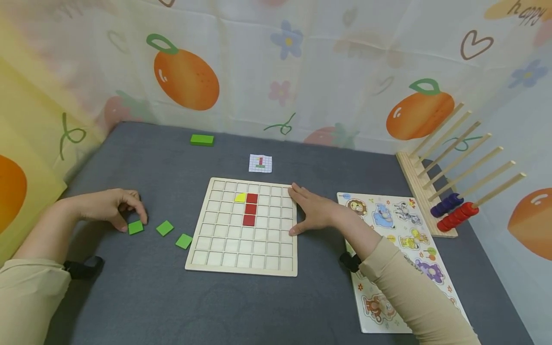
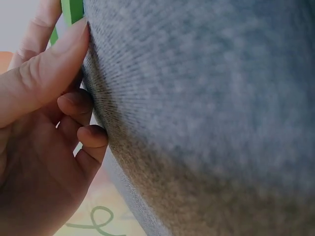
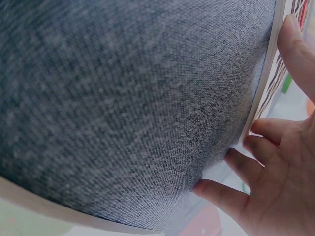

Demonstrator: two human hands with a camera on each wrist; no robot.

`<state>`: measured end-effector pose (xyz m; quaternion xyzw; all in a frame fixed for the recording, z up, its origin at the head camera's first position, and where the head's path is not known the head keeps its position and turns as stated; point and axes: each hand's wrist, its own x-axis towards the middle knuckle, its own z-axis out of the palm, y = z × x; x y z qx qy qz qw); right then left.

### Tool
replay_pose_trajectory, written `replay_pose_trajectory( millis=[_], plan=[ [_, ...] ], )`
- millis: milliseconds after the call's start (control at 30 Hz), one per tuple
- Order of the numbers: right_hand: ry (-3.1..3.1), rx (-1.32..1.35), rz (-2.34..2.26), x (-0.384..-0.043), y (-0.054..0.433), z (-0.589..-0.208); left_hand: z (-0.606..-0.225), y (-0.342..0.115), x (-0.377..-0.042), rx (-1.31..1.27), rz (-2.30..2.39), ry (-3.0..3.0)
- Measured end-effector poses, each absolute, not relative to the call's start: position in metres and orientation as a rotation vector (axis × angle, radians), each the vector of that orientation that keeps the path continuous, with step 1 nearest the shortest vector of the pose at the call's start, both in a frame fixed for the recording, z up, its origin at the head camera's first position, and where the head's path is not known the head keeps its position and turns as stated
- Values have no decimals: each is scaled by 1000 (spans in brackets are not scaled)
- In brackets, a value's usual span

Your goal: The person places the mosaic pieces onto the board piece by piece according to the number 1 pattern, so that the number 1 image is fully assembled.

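My left hand pinches a green square tile between thumb and index finger at the table's left side. In the left wrist view, that tile shows at the thumb tip. Two more green tiles lie between this hand and the wooden grid board. On the board, a yellow tile sits left of the top of a column of three red tiles. My right hand, fingers spread, rests along the board's right edge; its thumb touches the rim in the right wrist view.
Behind the board lie a small pattern card and a green block. An animal puzzle board lies under the right forearm. A peg rack with red and blue beads stands at the right, and a printed curtain hangs behind.
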<state>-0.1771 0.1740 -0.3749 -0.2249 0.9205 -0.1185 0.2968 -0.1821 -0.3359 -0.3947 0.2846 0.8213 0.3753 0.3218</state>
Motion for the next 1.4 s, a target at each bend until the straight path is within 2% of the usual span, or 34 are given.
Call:
replay_pose_trajectory(
  millis=[633, 1400],
  plan=[
    [2449, -596, -307, -177, 173, -374, -389, -332, -181, 669, 913, 2281],
    [2443, -594, -314, -177, 173, -373, -362, -268, -195, 631, 832, 2415]
  ],
)
